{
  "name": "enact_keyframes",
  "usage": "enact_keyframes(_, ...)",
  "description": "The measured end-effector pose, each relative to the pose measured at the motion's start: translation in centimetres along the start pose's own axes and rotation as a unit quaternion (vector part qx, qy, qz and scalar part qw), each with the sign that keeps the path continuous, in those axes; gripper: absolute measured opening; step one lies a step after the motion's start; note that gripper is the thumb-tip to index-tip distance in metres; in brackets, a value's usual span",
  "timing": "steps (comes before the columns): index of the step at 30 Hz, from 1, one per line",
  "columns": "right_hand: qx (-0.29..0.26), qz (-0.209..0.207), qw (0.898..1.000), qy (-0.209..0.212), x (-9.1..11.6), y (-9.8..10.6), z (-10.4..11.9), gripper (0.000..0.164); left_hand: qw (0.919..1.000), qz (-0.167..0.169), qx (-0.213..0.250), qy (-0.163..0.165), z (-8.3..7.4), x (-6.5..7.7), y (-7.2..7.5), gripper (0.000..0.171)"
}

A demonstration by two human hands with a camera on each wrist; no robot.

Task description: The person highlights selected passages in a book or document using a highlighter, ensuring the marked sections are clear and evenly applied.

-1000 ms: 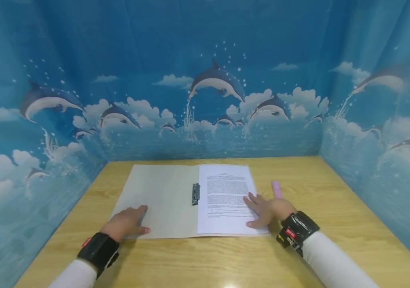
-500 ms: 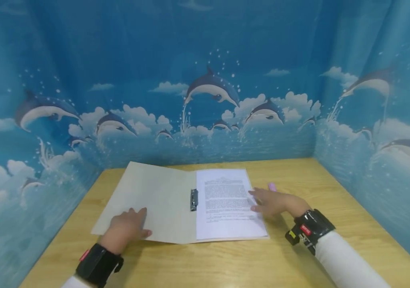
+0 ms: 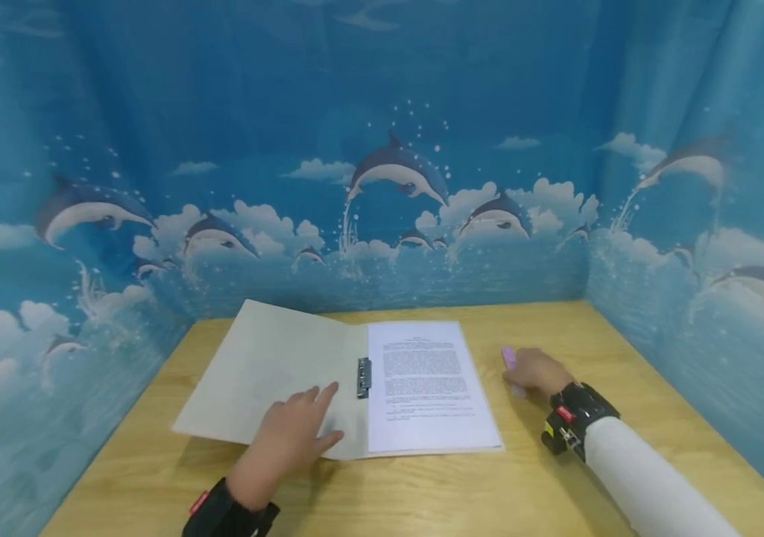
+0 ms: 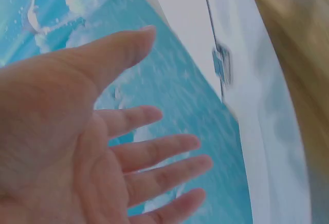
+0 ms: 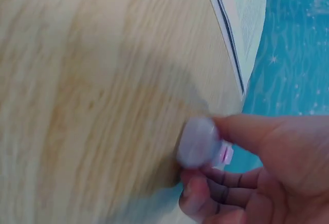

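Note:
A pale grey folder [image 3: 261, 354] lies spread on the table, its left cover tilted up a little. Printed white sheets [image 3: 422, 380] rest on its right side, beside a metal lever clip [image 3: 364, 378] near the spine. My left hand [image 3: 291, 432] is over the left cover with fingers spread and holds nothing; the left wrist view shows its palm, with the folder [image 4: 272, 121] beyond the fingertips. To the right of the sheets, my right hand [image 3: 537, 371] pinches a pinkish-purple highlighter [image 5: 198, 142] between thumb and fingers, close over the wood. Part of the highlighter is hidden by the fingers.
The wooden table [image 3: 408, 496] is enclosed at the back and sides by a blue curtain [image 3: 274, 97] printed with dolphins and clouds. Black straps with cameras [image 3: 579, 418] sit on both wrists, and the right forearm wears a white sleeve [image 3: 653, 477].
My right hand has left the edge of the sheets and taken hold of the highlighter. My left hand has moved right, toward the clip, and the left cover has risen off the table.

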State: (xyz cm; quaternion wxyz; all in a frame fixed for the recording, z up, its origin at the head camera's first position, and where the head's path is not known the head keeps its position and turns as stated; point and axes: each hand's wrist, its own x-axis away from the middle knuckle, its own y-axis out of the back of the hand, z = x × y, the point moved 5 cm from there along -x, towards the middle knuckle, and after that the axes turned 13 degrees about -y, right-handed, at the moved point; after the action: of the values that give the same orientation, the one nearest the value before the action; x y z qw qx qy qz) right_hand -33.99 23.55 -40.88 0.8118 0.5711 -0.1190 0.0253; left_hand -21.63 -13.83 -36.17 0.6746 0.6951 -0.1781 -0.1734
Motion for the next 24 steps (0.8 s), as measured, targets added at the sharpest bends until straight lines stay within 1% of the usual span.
enact_keyframes(3, 0.021, 0.0, 1.0, -0.007, 0.3, -0.3, 0.6, 0.064, 0.9992, -0.022, 0.006, -0.034, -2.0, -0.8, -0.1, 0.069)
enact_keyframes(4, 0.023, -0.001, 1.0, -0.001, 0.7, -0.3, 1.1, 0.07, 0.9985, -0.029, 0.002, -0.046, -2.6, -1.0, -0.1, 0.069)
enact_keyframes(5, 0.026, -0.005, 1.0, 0.015, 1.4, -0.4, 1.8, 0.072, 0.9979, -0.034, -0.001, -0.055, -3.2, -1.1, 0.0, 0.069)
enact_keyframes(7, 0.031, -0.019, 0.996, 0.083, 3.2, -0.7, 3.7, 0.056, 0.9958, -0.047, -0.009, -0.079, -4.3, -1.2, 0.2, 0.069)
enact_keyframes(8, 0.036, -0.03, 0.99, 0.13, 4.3, -0.8, 4.9, 0.048, 0.994, -0.054, -0.015, -0.094, -5.0, -1.3, 0.2, 0.071)
enact_keyframes(9, 0.04, -0.041, 0.981, 0.187, 5.6, -1.1, 6.0, 0.039, 0.9912, -0.063, -0.021, -0.114, -5.6, -1.4, 0.3, 0.072)
enact_keyframes(10, 0.048, -0.053, 0.966, 0.248, 7.0, -1.4, 7.1, 0.028, 0.9877, -0.071, -0.029, -0.136, -6.3, -1.5, 0.2, 0.074)
enact_keyframes(11, 0.056, -0.068, 0.948, 0.307, 8.5, -1.7, 8.0, 0.022, 0.9837, -0.082, -0.033, -0.157, -6.9, -1.6, 0.1, 0.075)
enact_keyframes(12, 0.064, -0.081, 0.929, 0.355, 9.8, -2.0, 8.8, 0.018, 0.9785, -0.096, -0.04, -0.178, -7.5, -1.9, 0.1, 0.076)
enact_keyframes(14, 0.074, -0.119, 0.895, 0.424, 12.0, -2.5, 10.2, 0.017, 0.9663, -0.127, -0.061, -0.215, -8.7, -2.5, -0.1, 0.076)
enact_keyframes(15, 0.075, -0.14, 0.881, 0.446, 12.8, -2.7, 10.6, 0.017, 0.9596, -0.143, -0.077, -0.23, -9.1, -2.8, -0.1, 0.074)
enact_keyframes(16, 0.072, -0.156, 0.871, 0.46, 13.5, -2.7, 11.0, 0.017, 0.9528, -0.159, -0.096, -0.24, -9.6, -3.1, -0.2, 0.069)
enact_keyframes(17, 0.069, -0.174, 0.863, 0.469, 14.1, -2.8, 11.4, 0.017, 0.9464, -0.174, -0.113, -0.247, -10.0, -3.4, -0.2, 0.063)
enact_keyframes(19, 0.057, -0.197, 0.857, 0.473, 14.9, -2.7, 11.8, 0.016, 0.9336, -0.2, -0.148, -0.257, -10.7, -3.8, -0.3, 0.051)
enact_keyframes(22, 0.043, -0.232, 0.843, 0.483, 15.7, -2.4, 12.0, 0.015, 0.9205, -0.225, -0.172, -0.27, -11.5, -4.0, -0.4, 0.036)
enact_keyframes(24, 0.031, -0.247, 0.837, 0.487, 16.1, -2.2, 12.0, 0.012, 0.916, -0.234, -0.171, -0.277, -11.7, -4.1, -0.5, 0.031)
